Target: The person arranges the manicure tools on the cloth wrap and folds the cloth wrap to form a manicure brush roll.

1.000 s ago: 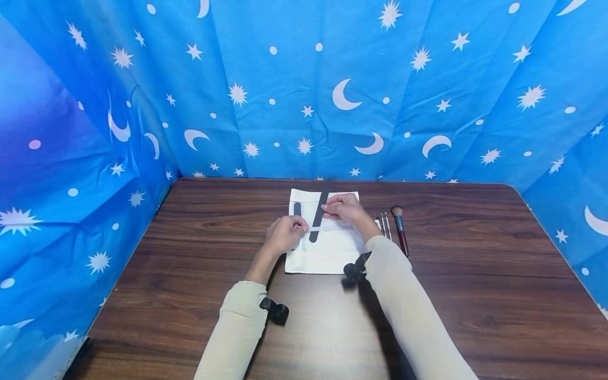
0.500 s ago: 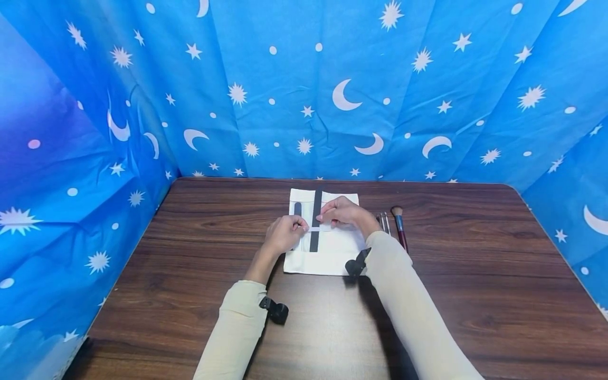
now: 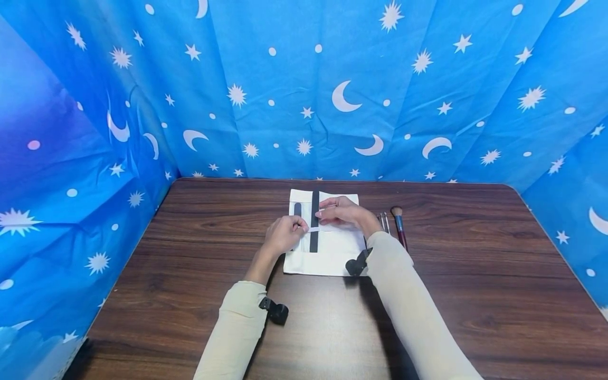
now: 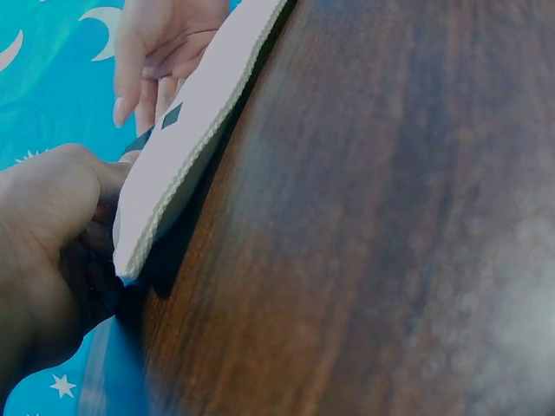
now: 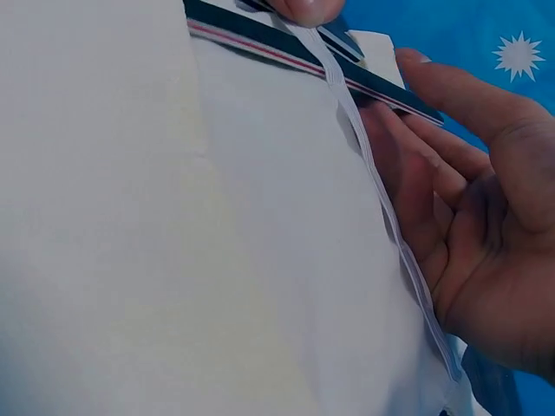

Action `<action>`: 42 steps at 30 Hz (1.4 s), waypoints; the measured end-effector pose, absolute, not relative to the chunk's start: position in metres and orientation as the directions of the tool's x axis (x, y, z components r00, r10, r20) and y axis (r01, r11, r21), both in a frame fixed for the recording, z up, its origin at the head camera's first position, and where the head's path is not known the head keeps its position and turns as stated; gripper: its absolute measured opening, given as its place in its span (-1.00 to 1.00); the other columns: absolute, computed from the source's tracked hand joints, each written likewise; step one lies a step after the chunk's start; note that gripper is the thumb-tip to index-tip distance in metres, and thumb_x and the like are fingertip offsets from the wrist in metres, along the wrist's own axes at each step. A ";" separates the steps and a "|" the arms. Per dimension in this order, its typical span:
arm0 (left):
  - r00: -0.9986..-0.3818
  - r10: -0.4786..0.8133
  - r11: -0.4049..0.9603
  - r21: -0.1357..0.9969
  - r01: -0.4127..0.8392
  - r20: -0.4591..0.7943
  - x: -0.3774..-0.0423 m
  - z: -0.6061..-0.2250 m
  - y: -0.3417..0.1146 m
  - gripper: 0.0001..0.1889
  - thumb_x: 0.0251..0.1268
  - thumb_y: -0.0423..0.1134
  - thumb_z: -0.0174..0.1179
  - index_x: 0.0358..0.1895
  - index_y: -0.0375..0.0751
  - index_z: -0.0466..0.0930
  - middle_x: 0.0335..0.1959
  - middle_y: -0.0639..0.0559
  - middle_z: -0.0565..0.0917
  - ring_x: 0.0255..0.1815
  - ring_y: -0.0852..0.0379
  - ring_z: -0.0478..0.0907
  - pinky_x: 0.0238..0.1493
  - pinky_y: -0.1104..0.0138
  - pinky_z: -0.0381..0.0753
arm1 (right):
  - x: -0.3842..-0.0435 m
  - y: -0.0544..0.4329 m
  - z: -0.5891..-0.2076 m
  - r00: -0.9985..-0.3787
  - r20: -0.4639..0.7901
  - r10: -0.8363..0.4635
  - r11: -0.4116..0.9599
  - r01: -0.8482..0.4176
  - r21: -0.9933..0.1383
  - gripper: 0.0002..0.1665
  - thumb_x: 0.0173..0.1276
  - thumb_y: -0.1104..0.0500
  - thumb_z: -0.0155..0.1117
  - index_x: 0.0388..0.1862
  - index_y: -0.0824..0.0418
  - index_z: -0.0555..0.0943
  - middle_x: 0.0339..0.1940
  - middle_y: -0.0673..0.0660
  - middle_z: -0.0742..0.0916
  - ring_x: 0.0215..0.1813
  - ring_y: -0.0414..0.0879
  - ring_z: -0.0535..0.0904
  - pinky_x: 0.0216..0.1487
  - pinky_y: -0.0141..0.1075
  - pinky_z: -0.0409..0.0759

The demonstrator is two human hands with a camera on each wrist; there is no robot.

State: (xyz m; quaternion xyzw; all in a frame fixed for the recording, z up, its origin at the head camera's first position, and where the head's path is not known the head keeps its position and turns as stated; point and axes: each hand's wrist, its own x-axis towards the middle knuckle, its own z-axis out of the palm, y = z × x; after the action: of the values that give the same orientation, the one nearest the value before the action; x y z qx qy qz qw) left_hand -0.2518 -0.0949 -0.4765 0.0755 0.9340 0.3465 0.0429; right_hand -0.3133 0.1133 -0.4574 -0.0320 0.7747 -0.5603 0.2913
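A white fabric tool case [image 3: 339,258] lies unfolded on the table, a white elastic band [image 5: 375,169] running across it. My left hand [image 3: 285,233] pinches the band near the case's left side; in the right wrist view its fingertip [image 5: 310,9] presses there. A long dark nail file [image 3: 314,241] with a pinkish line along its edge passes under the band, its lower end at the pocket edge. Left of it sits another dark file [image 3: 297,209], partly behind my left hand. My right hand [image 3: 343,211] is beside the long file, fingers loosely extended, thumb near its upper part.
To the right of the case are several thin metal tools [image 3: 386,221], partly hidden by my right arm, and a makeup brush [image 3: 400,227] with a dark red handle. A blue curtain [image 3: 304,126] with stars and moons hangs behind the wooden table [image 3: 190,253].
The long nail file has gone from tilted to nearly upright, its lower end now at the pocket edge. My right hand's pinch on it has loosened. The left hand has stayed in place.
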 end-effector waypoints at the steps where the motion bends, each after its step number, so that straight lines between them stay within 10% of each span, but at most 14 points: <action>1: -0.985 0.172 0.750 0.653 0.111 -0.030 -0.252 -0.476 -0.095 -0.91 0.44 -0.16 0.23 -0.24 0.04 0.71 -0.63 0.18 0.40 -0.54 0.16 0.33 -0.34 0.28 0.24 | -0.313 0.113 -0.457 -0.832 -0.416 -0.366 0.365 0.283 -0.887 -0.47 0.46 0.14 0.29 0.34 0.29 0.49 -0.12 0.04 0.84 -0.21 -0.30 0.75 -0.22 -0.47 0.54; 4: -0.984 0.175 0.751 0.651 0.109 -0.037 -0.252 -0.475 -0.095 -0.91 0.44 -0.15 0.23 -0.24 0.04 0.71 -0.63 0.17 0.40 -0.54 0.16 0.33 -0.33 0.28 0.24 | -0.313 0.110 -0.456 -0.852 -0.417 -0.315 0.347 0.305 -0.887 -0.48 0.49 0.09 0.25 0.35 0.27 0.51 0.01 0.08 0.82 -0.21 -0.34 0.74 -0.25 -0.48 0.52; 12: -0.983 0.179 0.747 0.656 0.107 -0.044 -0.252 -0.474 -0.096 -0.90 0.45 -0.14 0.23 -0.24 0.03 0.71 -0.64 0.17 0.40 -0.55 0.16 0.32 -0.33 0.28 0.25 | -0.314 0.099 -0.455 -0.891 -0.433 -0.138 0.210 0.401 -0.892 -0.59 0.48 0.18 0.25 0.20 0.37 0.62 -0.62 -0.15 0.74 -0.59 -0.40 0.64 -0.55 -0.56 0.43; 20: -0.982 0.186 0.747 0.655 0.118 -0.035 -0.252 -0.474 -0.097 -0.90 0.45 -0.14 0.23 -0.25 0.03 0.71 -0.63 0.17 0.40 -0.55 0.16 0.33 -0.33 0.28 0.24 | -0.315 0.092 -0.456 -0.897 -0.434 -0.086 0.211 0.410 -0.887 -0.61 0.42 0.20 0.33 0.15 0.38 0.65 -0.72 -0.15 0.71 -0.63 -0.39 0.63 -0.55 -0.54 0.41; 42: -0.986 0.164 0.745 0.660 0.097 -0.040 -0.251 -0.476 -0.096 -0.92 0.43 -0.16 0.25 -0.23 0.01 0.72 -0.64 0.16 0.39 -0.53 0.15 0.33 -0.29 0.28 0.25 | -0.314 0.109 -0.455 -0.817 -0.452 -0.359 0.443 0.278 -0.852 -0.78 0.43 0.19 0.32 -0.04 0.27 0.71 -0.58 -0.17 0.76 -0.52 -0.37 0.62 -0.49 -0.53 0.39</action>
State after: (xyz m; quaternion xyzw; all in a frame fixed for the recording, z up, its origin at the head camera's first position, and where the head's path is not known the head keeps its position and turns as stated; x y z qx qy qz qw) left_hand -0.2512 -0.0964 -0.4761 0.0702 0.9328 0.3502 0.0478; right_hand -0.3138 0.1092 -0.4554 -0.0255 0.7941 -0.5270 0.3018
